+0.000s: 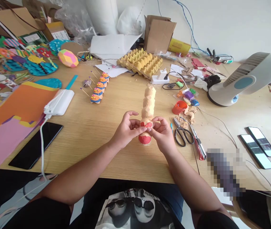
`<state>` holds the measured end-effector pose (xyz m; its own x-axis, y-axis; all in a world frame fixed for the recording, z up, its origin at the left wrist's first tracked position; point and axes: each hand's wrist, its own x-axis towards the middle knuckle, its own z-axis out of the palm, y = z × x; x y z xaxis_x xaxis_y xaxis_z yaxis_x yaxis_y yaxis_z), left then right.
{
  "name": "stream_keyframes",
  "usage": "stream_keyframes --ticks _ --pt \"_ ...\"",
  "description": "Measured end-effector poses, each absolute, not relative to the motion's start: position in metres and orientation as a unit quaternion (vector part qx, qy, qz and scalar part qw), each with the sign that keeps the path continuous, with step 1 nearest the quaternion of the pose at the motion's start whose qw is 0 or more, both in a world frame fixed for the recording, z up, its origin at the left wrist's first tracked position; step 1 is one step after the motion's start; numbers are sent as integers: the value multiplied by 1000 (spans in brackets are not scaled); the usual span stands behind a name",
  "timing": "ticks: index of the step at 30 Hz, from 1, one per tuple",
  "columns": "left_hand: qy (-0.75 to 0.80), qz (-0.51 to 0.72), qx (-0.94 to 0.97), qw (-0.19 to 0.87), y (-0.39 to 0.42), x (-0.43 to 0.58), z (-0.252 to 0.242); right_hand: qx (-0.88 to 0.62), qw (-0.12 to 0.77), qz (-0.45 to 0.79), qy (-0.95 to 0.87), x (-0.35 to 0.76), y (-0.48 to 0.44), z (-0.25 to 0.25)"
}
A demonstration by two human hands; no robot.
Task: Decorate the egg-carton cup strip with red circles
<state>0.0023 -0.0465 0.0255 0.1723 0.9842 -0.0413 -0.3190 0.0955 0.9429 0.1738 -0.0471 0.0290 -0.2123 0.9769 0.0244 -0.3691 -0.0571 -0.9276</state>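
Note:
A pale yellow egg-carton strip [148, 101], a row of bumpy cups, lies lengthwise in front of me. Red clay [145, 140] covers part of its nearest cup, and another red piece [146, 124] sits on the cup behind it. My left hand [128, 127] grips the strip from the left, its thumb pressing by the upper red piece. From the other side, my right hand [161, 131] closes on the same cup, thumb and fingers at the red. Both thumb tips nearly meet. What the curled fingers touch underneath is hidden.
Scissors [184, 132], a utility knife [198, 143] and an orange-red cup [179, 107] lie to the right, near a fan [242, 79]. A painted caterpillar [99, 89] with stick feelers stands left of an egg tray [141, 63]. A phone [36, 144] and power bank [59, 101] sit left.

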Motion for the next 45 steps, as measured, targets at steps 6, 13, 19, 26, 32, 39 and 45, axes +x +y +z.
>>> stream_keyframes --ticks 6,13,19,26,32,39,45 --pt "395 514 466 602 -46 0 29 -325 518 642 -463 176 -47 29" --pt "407 503 503 573 -46 -3 31 -325 519 654 -443 176 -48 31" --pt "403 495 513 575 -48 -2 29 -335 516 665 -424 175 -45 29" --pt "398 498 510 577 -48 -3 29 -327 513 695 -383 176 -45 30" --pt "395 504 500 583 -47 -3 28 -325 514 708 -360 175 -43 28" --pt "396 500 490 594 -46 -3 30 -323 510 723 -338 176 -43 26" --pt "389 485 470 626 -44 -3 33 -319 498 732 -339 177 -43 27"
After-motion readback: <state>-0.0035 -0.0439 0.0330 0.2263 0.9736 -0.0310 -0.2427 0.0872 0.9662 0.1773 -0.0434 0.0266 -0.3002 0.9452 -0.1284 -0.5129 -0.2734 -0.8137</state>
